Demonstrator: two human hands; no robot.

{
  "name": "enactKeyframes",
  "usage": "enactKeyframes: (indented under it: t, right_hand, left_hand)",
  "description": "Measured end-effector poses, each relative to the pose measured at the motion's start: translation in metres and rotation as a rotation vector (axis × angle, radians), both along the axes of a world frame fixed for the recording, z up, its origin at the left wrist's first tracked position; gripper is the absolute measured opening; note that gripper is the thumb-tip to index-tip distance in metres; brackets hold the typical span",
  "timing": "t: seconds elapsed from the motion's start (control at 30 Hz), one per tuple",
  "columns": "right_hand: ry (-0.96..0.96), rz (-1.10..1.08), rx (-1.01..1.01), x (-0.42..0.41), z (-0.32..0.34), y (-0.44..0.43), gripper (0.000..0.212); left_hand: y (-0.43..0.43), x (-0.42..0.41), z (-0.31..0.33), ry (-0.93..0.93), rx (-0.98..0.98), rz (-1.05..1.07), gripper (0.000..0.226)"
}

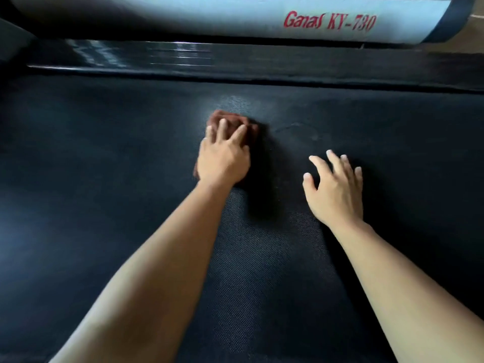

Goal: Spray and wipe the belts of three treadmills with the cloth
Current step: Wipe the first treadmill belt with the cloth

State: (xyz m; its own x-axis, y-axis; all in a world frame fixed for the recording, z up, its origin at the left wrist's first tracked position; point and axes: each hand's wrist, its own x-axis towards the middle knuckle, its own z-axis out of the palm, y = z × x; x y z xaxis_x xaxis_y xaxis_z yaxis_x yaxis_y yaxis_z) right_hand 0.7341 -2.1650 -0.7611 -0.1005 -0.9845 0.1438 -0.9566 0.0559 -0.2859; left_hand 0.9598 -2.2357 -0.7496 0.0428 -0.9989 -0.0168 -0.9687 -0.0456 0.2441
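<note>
Fingers [238, 133] of the left hand [222, 161] lay straight and slightly spread, pressing flat on the brown cloth [228, 117], which sat bunched on the dark treadmill belt [104, 179] near its far edge. The left forearm stretched straight forward from the lower left. Beside it and apart from the cloth, the right hand [337, 189] held nothing, fingers splayed wide just at the belt's surface, wrist raised. Beyond the belt ran a glossy black side rail [262, 58], then a pale cover [183, 14] lettered "Ganas KY-730" in red.
</note>
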Motion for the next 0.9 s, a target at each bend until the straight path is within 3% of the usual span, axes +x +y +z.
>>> enactKeyframes:
  t: [0.17,0.37,0.5,0.67,0.77,0.9]
  right_hand:
    - [0.042,-0.077,0.07,-0.039,-0.001,0.007,0.046]
    - [0.008,-0.079,0.069,-0.038,-0.005,0.007,0.045]
    - [0.009,-0.083,0.063,-0.039,-0.007,0.007,0.045]
    - [0.008,-0.089,0.062,-0.037,-0.006,0.008,0.044]
    - [0.008,-0.095,0.066,-0.036,-0.005,0.008,0.044]
    - [0.01,-0.099,0.079,-0.036,-0.004,0.008,0.045]
  left_hand:
    - [0.028,-0.089,0.002,0.024,-0.012,-0.213,0.057]
    - [0.089,-0.073,-0.004,0.053,0.0,-0.295,0.056]
    - [0.108,-0.017,-0.007,0.024,-0.005,-0.19,0.059]
    - [0.069,0.047,-0.008,0.015,-0.022,0.033,0.059]
    - [0.027,0.045,-0.009,-0.001,0.003,0.118,0.06]
    - [-0.016,-0.002,-0.012,-0.038,0.003,0.027,0.064]
